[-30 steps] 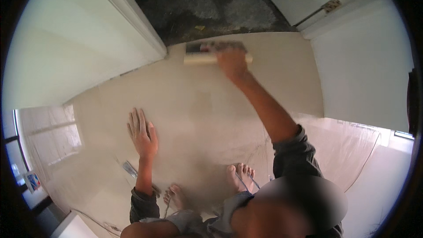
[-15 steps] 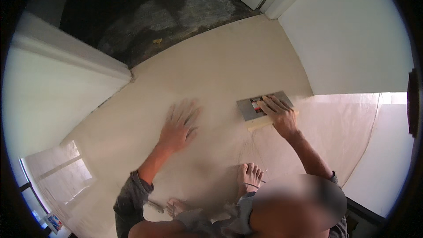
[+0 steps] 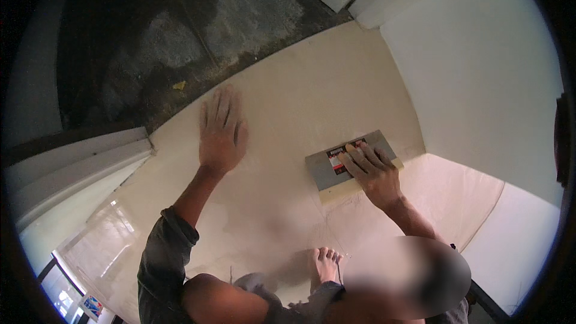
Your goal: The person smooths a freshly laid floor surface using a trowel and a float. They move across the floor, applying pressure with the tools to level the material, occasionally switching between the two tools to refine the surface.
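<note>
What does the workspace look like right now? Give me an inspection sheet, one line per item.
Surface: pale cream floor sheet, smooth, ending at a dark bare floor.
Job's things: grey flat smoothing block with a pale edge, lying flat on the sheet.
Clutter: small yellow scrap on the dark floor.
Grippers: left hand flat, fingers spread, on the sheet; right hand pressing on the block.
Cables: nothing seen.
Surroundings: white wall at right, white trim at left, bare foot on the sheet.

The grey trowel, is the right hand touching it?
Touching. The head view shows the right hand lying flat on the grey trowel, fingers spread across its top, with no gap between them.
</note>
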A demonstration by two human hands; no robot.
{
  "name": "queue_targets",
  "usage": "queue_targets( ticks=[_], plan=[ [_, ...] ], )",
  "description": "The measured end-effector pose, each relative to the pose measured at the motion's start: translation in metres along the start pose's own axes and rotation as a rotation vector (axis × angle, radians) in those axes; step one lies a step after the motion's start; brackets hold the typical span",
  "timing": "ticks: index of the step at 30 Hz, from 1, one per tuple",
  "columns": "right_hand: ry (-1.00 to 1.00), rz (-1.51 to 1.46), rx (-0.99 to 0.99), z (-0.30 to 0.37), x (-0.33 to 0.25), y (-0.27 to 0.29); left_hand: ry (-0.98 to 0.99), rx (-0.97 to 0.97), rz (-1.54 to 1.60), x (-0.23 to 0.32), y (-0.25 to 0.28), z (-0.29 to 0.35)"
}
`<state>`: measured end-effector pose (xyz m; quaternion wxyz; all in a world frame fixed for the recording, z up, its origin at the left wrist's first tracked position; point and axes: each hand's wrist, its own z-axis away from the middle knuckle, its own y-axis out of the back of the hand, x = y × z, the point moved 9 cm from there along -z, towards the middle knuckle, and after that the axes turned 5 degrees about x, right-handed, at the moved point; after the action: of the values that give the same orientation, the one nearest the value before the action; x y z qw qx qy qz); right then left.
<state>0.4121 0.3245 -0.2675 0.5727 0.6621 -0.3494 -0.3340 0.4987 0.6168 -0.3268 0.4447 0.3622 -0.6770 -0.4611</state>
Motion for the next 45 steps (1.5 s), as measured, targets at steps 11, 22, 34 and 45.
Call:
queue_targets(
  ticks=[11,22,34,45],
  plan=[
    [-0.078,-0.076,0.005,-0.05,0.006,-0.013,0.047,-0.125,-0.002,-0.014,-0.012,-0.001],
    [-0.238,-0.061,-0.255,-0.23,0.023,-0.042,0.178,0.003,0.123,-0.019,-0.005,-0.007],
    [-0.81,-0.482,0.398,0.058,0.093,0.086,-0.065,-0.272,0.082,0.075,-0.076,-0.148],
    [-0.847,-0.374,0.229,0.119,0.077,0.122,-0.541,-0.005,0.122,0.127,-0.07,-0.124]
  ],
)
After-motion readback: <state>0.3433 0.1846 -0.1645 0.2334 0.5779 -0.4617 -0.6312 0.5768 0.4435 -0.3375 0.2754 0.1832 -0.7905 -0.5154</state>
